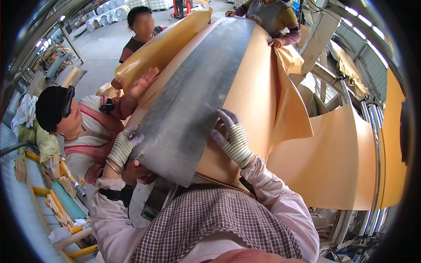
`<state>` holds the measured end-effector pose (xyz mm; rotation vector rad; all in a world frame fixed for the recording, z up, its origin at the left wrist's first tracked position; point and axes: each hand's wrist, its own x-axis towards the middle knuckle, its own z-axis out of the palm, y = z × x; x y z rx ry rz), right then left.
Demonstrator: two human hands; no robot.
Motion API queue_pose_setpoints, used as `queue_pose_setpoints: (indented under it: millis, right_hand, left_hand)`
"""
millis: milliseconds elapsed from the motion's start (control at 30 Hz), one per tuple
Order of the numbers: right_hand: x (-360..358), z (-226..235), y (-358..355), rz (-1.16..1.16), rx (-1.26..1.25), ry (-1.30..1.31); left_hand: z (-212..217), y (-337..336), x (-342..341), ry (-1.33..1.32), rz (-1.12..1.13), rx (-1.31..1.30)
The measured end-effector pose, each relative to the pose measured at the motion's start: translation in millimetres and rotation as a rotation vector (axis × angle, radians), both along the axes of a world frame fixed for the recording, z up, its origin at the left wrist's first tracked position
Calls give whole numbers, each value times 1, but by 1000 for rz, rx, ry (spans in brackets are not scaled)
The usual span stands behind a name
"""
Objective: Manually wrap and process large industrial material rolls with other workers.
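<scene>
At the near end of the long dark grey sheet (193, 101), right in front of your chest, you've got both gloved hands on it. It lies along a tan sheet (254, 87) that drapes over a curved form and hangs off to your right. Your left hand (124, 146) is on the grey sheet's left edge, fingers curled together over the rim. Your right hand (233, 136) lies flat on the tan sheet just beside the grey sheet's right edge, fingers spread, gripping nothing.

To my eye the step is seating the grey sheet straight. Keep the right palm flat and press, don't pinch, or the tan layer will wrinkle. Hold the left edge steady and watch its corner near your chest.

Beside you on the left, a person in a black cap has a bare hand (141, 82) flat on the tan sheet. Two more people stand at the far end; one's hand (277, 42) holds the tan edge. Match their pace so the layers don't skew.
</scene>
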<state>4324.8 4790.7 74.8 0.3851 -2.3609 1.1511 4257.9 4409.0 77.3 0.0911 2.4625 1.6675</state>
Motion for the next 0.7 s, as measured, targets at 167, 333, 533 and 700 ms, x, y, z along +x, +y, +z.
queue_pose_setpoints:
  millis: [167,333,533,700]
  right_hand:
    - [-9,-3,-8,-36,172,57]
    - [-20,-4,-11,-68,211,51]
    - [-28,-9,-13,-91,250,144]
    - [-27,-13,-12,-90,250,96]
  left_hand:
    - [-9,12,-19,107,49,-65]
    - [-2,29,-28,378,90,-487]
    - [12,33,-40,694,-40,-646]
    - [10,30,-52,631,4,-567]
